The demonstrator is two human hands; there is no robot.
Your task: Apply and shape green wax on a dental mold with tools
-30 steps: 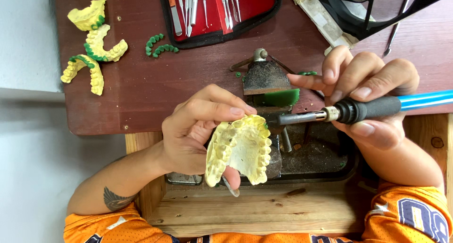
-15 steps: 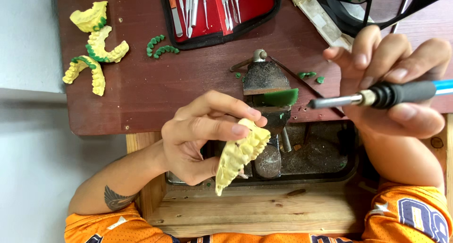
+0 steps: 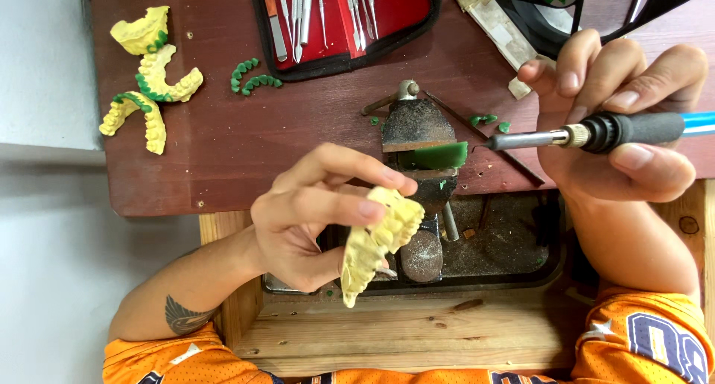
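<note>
My left hand (image 3: 313, 216) grips a yellow plaster cast of a row of teeth (image 3: 376, 242), turned edge-on above the open wooden drawer. My right hand (image 3: 618, 123) holds a heated wax tool with a black grip and a blue cord (image 3: 596, 133). Its metal tip points left and sits just right of the green block of wax (image 3: 441, 156). That block is clamped in a small dark bench vise (image 3: 415, 127) at the edge of the red-brown table (image 3: 223, 160).
Three more yellow casts with green wax rims (image 3: 145, 82) lie at the table's far left. Curved green wax strips (image 3: 252, 75) lie near an open red case of metal instruments (image 3: 328, 15). A dark tray (image 3: 514, 250) sits under the vise. Green crumbs (image 3: 488, 121) dot the table.
My left hand has turned the cast from face-up to edge-on. My right hand has lifted the tool up and to the right, away from the cast, toward the green wax block.
</note>
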